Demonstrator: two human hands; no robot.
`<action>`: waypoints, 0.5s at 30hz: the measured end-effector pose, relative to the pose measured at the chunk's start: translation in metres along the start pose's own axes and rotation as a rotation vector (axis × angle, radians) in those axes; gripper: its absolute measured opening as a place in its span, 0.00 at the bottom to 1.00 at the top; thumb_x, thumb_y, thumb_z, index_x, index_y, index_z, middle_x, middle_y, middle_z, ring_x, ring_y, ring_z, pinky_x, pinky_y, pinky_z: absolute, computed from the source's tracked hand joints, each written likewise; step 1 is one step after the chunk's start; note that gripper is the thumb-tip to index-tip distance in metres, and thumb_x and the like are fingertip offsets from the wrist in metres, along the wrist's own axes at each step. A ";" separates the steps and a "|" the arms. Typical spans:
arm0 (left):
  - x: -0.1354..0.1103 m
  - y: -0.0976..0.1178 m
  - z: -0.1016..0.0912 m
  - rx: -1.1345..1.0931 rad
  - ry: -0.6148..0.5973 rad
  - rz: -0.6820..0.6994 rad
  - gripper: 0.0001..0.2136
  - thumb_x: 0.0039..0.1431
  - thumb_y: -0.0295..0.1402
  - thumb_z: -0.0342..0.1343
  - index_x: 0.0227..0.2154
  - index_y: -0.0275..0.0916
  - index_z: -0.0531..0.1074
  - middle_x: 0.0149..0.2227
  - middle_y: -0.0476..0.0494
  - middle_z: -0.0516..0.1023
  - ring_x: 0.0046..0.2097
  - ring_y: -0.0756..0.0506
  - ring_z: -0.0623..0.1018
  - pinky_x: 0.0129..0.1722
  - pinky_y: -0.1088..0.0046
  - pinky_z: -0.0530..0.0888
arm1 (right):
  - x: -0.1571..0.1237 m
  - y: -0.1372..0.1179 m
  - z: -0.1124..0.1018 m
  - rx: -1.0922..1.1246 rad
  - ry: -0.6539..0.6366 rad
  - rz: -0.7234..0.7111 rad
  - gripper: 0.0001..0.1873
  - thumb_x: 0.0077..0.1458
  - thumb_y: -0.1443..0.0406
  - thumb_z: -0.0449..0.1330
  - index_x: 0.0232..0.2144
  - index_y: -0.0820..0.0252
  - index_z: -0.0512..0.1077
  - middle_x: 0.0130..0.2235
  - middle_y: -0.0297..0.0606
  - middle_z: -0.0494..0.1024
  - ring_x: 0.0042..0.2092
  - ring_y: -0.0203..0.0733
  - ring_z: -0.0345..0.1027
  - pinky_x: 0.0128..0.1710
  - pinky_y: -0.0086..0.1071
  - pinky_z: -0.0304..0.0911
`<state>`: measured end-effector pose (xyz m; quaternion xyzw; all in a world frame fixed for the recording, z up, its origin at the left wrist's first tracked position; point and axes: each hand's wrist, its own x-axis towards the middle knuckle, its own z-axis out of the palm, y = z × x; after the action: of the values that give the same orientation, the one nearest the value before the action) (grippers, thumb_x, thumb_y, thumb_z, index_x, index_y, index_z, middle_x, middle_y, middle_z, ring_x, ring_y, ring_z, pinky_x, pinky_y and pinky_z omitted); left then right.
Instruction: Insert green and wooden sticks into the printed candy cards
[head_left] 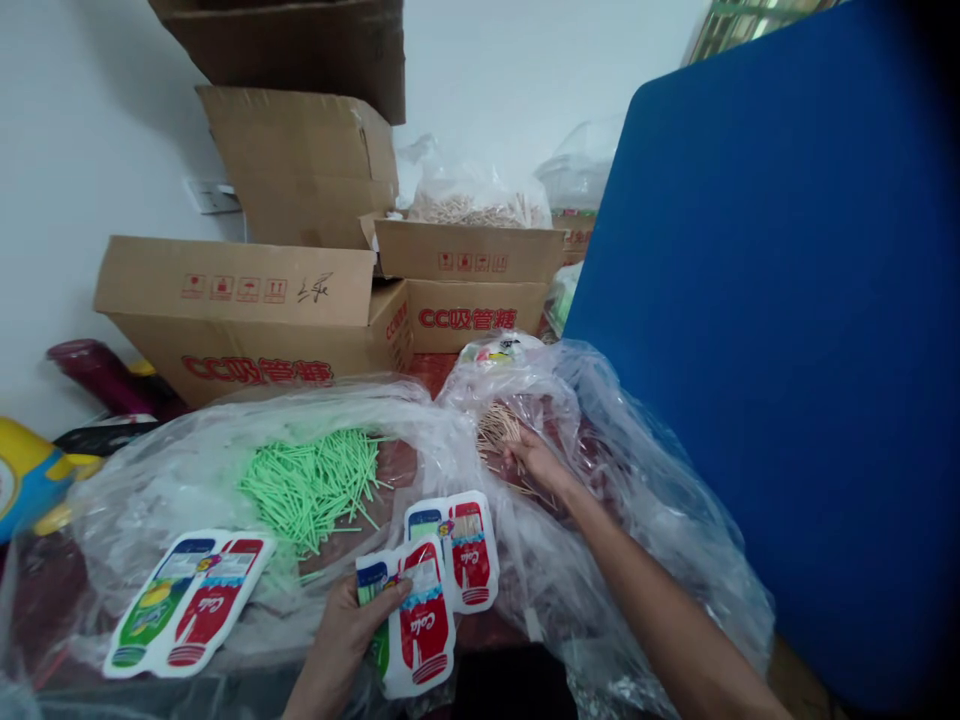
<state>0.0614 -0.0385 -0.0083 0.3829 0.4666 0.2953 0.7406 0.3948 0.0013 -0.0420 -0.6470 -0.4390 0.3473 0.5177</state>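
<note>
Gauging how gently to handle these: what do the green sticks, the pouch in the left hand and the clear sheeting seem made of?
Green sticks: matte, perhaps candy or plastic; thin, evenly coloured. Pouch in the left hand: probably smooth plastic film, with crisp print. Clear sheeting: likely thin, glossy plastic; see-through, crumpled, highlights.
</note>
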 end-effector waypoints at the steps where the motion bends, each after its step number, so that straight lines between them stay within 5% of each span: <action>1: 0.000 0.000 0.000 0.001 0.001 0.006 0.16 0.36 0.38 0.72 0.28 0.33 0.78 0.27 0.39 0.84 0.27 0.40 0.81 0.28 0.69 0.78 | -0.004 0.003 0.001 0.034 0.017 -0.013 0.13 0.53 0.55 0.56 0.32 0.59 0.70 0.24 0.33 0.72 0.25 0.36 0.63 0.28 0.31 0.61; 9: -0.008 0.004 0.007 0.028 0.001 0.036 0.15 0.37 0.38 0.71 0.27 0.33 0.78 0.27 0.40 0.84 0.27 0.41 0.81 0.28 0.70 0.77 | -0.025 0.033 0.018 0.122 0.074 -0.047 0.17 0.47 0.50 0.59 0.32 0.57 0.70 0.26 0.33 0.73 0.29 0.39 0.64 0.33 0.33 0.61; 15: -0.007 0.000 0.003 0.013 -0.009 -0.004 0.16 0.40 0.38 0.70 0.30 0.33 0.78 0.28 0.38 0.84 0.28 0.39 0.82 0.29 0.67 0.78 | -0.011 0.025 -0.005 0.039 0.090 -0.099 0.22 0.53 0.46 0.52 0.29 0.58 0.69 0.26 0.35 0.74 0.29 0.39 0.66 0.34 0.35 0.63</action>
<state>0.0617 -0.0451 -0.0039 0.3880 0.4659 0.2891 0.7408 0.4008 -0.0126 -0.0651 -0.6292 -0.4397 0.3005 0.5661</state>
